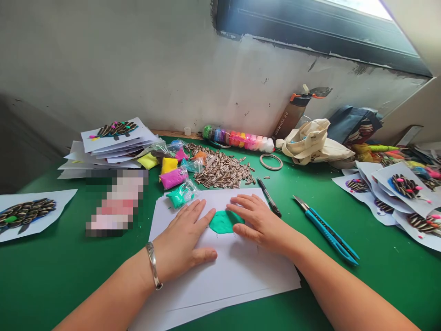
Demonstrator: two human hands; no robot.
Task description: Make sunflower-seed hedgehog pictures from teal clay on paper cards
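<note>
A flat, rounded patch of green modelling clay (224,224) is spread on the top sheet of a stack of white paper (220,280). My left hand (188,236) lies on the paper at the clay's left, fingers stretched and thumb apart, a fingertip at its edge. Over the clay's right side rests my right hand (257,220), fingers spread and covering part of it. Short pencil marks show just under the clay. Neither hand grips anything. A bag of green clay (181,195) sits beyond my left hand, and a black pen (269,197) lies beyond my right.
Sunflower seeds (223,168) are heaped behind the paper beside bags of coloured clay (174,178). A blue utility knife (330,234), blade out, lies at right. Tape (271,162), a cloth bag (315,142) and a bottle (292,115) stand farther back. Seed pictures (115,131) are stacked at left.
</note>
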